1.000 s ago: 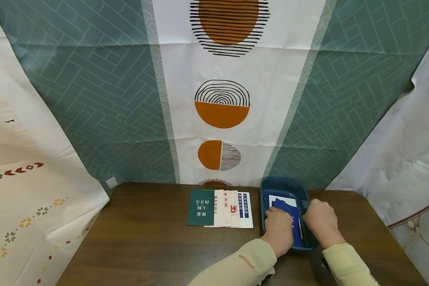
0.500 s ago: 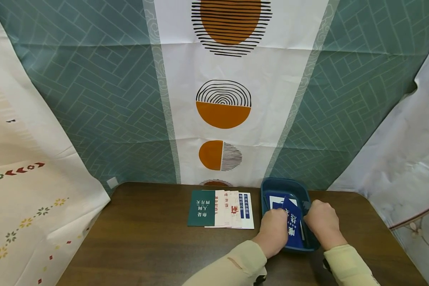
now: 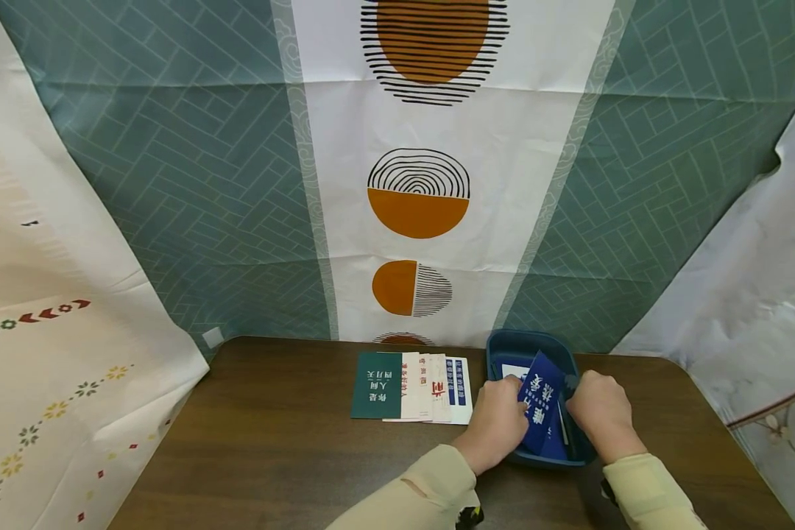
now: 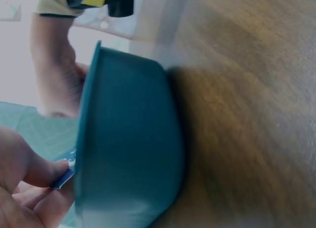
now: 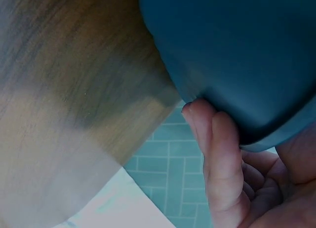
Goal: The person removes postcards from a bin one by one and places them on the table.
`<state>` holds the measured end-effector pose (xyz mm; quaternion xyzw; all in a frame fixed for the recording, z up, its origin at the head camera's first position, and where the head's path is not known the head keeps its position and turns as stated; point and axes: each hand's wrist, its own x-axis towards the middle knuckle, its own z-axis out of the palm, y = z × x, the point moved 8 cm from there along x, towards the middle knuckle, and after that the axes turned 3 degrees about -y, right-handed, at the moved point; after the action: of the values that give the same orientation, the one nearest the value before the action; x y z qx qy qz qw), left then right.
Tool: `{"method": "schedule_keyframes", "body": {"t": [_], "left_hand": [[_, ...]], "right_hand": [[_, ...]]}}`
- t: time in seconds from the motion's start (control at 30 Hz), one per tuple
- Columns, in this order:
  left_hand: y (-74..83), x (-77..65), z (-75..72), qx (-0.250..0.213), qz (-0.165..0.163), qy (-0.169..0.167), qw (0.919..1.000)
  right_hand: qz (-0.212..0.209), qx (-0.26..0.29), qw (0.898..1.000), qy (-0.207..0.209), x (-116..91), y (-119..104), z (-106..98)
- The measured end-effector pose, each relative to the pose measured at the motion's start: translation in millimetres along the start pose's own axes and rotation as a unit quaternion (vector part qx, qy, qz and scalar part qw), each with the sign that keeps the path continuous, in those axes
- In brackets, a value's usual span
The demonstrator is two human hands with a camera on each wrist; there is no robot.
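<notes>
A dark teal plastic bin (image 3: pixel 526 340) stands on the table's right side. My left hand (image 3: pixel 492 425) pinches a dark blue card (image 3: pixel 542 397) with white writing, raised at a tilt over the bin; its edge shows between thumb and fingers (image 4: pixel 47 176) in the left wrist view. More blue cards (image 3: pixel 553 444) lie inside, along with a white-edged card (image 3: pixel 515 370) and a thin pale stick (image 3: pixel 564 425). On the bin's right rim my right hand (image 3: pixel 599 412) holds on, fingers under the outer wall (image 5: pixel 237 65) and thumb side at the rim.
Left of the bin, several cards lie fanned on the brown wooden table (image 3: pixel 291 449): a dark green one (image 3: pixel 376 384), cream ones with red writing (image 3: pixel 437 397), and a white one with blue blocks (image 3: pixel 461 394). A patterned cloth (image 3: pixel 417 118) hangs behind the table.
My left hand has moved left and drawn the blue card up from the pile, turning it so its writing shows. The right hand stays at the bin's rim.
</notes>
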<state>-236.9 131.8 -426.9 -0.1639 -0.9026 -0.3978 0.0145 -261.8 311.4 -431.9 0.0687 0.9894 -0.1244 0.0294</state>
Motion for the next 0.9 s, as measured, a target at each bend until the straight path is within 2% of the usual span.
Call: {"method": "schedule_keyframes", "body": {"t": [0.2,0.37,0.63,0.9], "left_hand": [[-3.7,-1.9,-21.8,-0.079,0.011,0.022,0.9966],[-10.3,-3.7,-49.5,-0.137,0.015,0.053,0.989],[-27.6,-8.0,-102.3,-0.163,0.03,0.126,0.9782],[-55.6,-18.9,-144.6,-0.137,0.018,0.196,0.9709]], "right_hand": [[0.005,0.005,1.0,-0.006,0,2,1],[0.013,0.008,1.0,-0.014,-1,3,3],[0.017,0.011,1.0,-0.015,-3,1,1],[0.021,0.014,0.999,-0.021,-5,0,2]]}}
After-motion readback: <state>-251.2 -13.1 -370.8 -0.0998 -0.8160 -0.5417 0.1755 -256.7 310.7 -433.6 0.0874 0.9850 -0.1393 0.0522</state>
